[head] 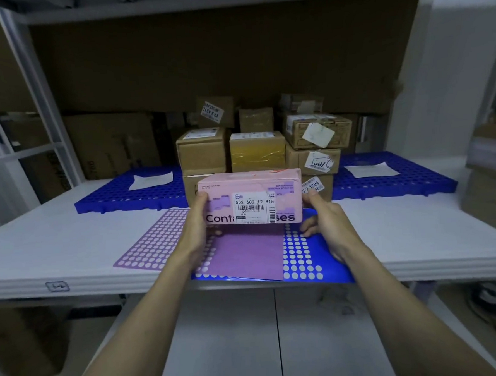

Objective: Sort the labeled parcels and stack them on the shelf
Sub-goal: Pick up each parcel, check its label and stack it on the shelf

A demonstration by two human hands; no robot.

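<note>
left hand (198, 220) + right hand (319, 212) gripping pink contact-lens parcel (253, 197) | cardboard parcels (257, 151) stacked mid-frame | pink one unplaced

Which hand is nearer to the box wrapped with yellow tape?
Right, by a little. The right hand grips the pink box's right end, below and right of the yellow-taped box. The left hand grips its left end, farther away.

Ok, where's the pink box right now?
In the head view, centre frame, the pink box is held between the left hand and right hand, just in front of the stacked cardboard boxes.
</note>
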